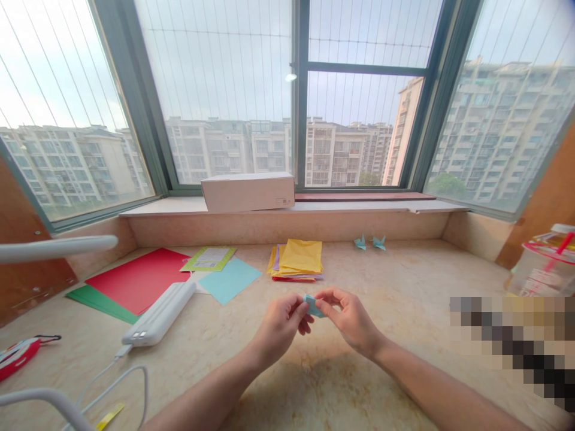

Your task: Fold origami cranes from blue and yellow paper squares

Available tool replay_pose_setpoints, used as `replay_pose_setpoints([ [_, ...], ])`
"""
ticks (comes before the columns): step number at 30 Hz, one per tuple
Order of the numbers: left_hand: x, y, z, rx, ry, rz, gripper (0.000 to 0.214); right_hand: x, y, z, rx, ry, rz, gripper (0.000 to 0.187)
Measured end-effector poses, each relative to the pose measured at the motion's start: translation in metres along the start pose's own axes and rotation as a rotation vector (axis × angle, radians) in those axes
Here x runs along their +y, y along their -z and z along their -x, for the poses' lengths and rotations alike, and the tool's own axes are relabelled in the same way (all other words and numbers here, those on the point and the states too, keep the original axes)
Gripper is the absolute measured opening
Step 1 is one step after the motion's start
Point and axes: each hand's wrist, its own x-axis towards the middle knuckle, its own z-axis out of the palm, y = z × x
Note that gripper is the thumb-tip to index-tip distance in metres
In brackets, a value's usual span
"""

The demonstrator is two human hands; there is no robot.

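Observation:
A small folded piece of light blue paper (pixel 315 306) is held between my two hands, above the stone counter. My left hand (pixel 287 316) pinches its left end between thumb and fingers. On the other end, the thumb and forefinger of my right hand (pixel 348 314) are closed. The fingers cover part of the paper, so its full shape is hidden. Two folded blue paper cranes (pixel 378 242) stand at the back of the counter, right of the middle. A flat light blue sheet (pixel 230 281) lies to the left of my hands.
Beyond my hands sits a stack of yellow, purple and red paper (pixel 299 258). On the left are a red sheet (pixel 141 281), a green sheet (pixel 101 304) and a white power bank (pixel 159 314) with a cable. A plastic cup (pixel 543 266) stands far right; a white box (pixel 249 193) rests on the sill.

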Motion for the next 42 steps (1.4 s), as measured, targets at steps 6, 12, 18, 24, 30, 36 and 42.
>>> replay_pose_setpoints([
  [6,-0.001,-0.003,0.002,0.069,-0.147,-0.156,0.035,0.001,0.0,-0.001,-0.004,-0.048,-0.08,0.032],
  [12,0.001,-0.001,0.002,0.039,-0.246,-0.311,0.018,-0.004,-0.001,-0.001,-0.061,-0.077,-0.229,0.037],
  [18,0.008,0.004,0.004,0.055,-0.222,-0.346,0.027,-0.006,0.002,0.0,-0.138,0.098,-0.238,0.057],
  [24,0.005,0.001,0.005,0.075,-0.19,-0.303,0.037,-0.008,0.0,0.002,-0.143,0.129,-0.04,0.037],
  [30,0.001,-0.006,0.003,0.124,-0.192,-0.23,0.025,-0.001,-0.002,0.0,-0.071,0.103,-0.12,0.03],
  [36,0.003,-0.002,-0.001,0.168,-0.161,-0.021,0.021,0.0,-0.003,0.001,-0.11,0.152,-0.153,0.027],
  [42,0.004,-0.002,0.001,0.117,-0.124,0.034,0.024,0.001,-0.002,0.0,-0.052,0.123,-0.081,0.028],
])
